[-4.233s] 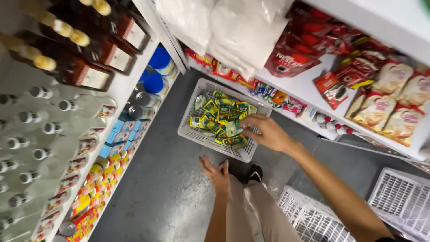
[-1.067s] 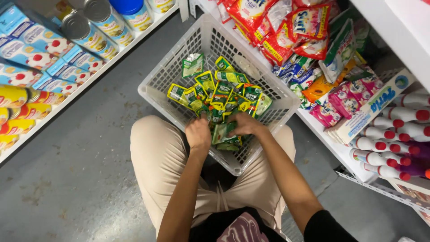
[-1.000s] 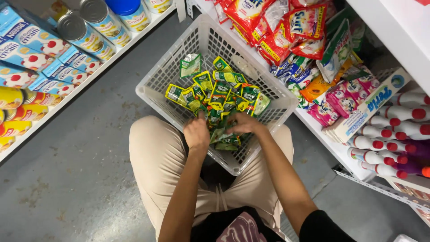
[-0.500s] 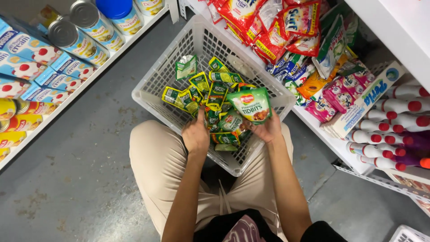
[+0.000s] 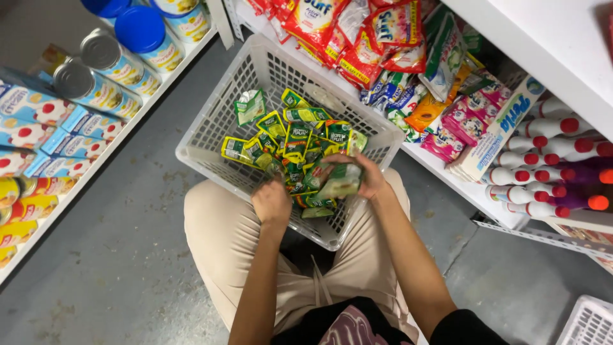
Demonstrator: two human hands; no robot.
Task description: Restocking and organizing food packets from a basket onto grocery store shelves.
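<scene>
Right grip: the right hand [image 5: 364, 176] is closed around a green pouch [image 5: 341, 182], fingers curled over its top, holding it just above the pile at the basket's near side.
Left grip: the left hand [image 5: 271, 201] is knuckles up with fingers bent down into the pouches [image 5: 287, 137]; whether they pinch one I cannot tell.
Pouch: blurred, tilted, front facing away from the camera, touching the pile only at its lower end, if at all.
Pile: small green and yellow pouches heaped loosely in the middle and near half of the basket, some flat, some on edge.
Basket: a white mesh basket [image 5: 211, 128] on the floor [image 5: 115, 255], its near corner resting against the person's knees [image 5: 217, 217] in beige trousers.
Right shelf: a low white shelf [image 5: 447, 172] just beside the basket, carrying red, green and pink sachet packs [image 5: 383, 38] and white bottles with red caps [image 5: 543, 134].
Left shelf: tins with blue lids [image 5: 137, 32] and blue and yellow cartons [image 5: 38, 121] in rows, apart from the basket across the floor.
</scene>
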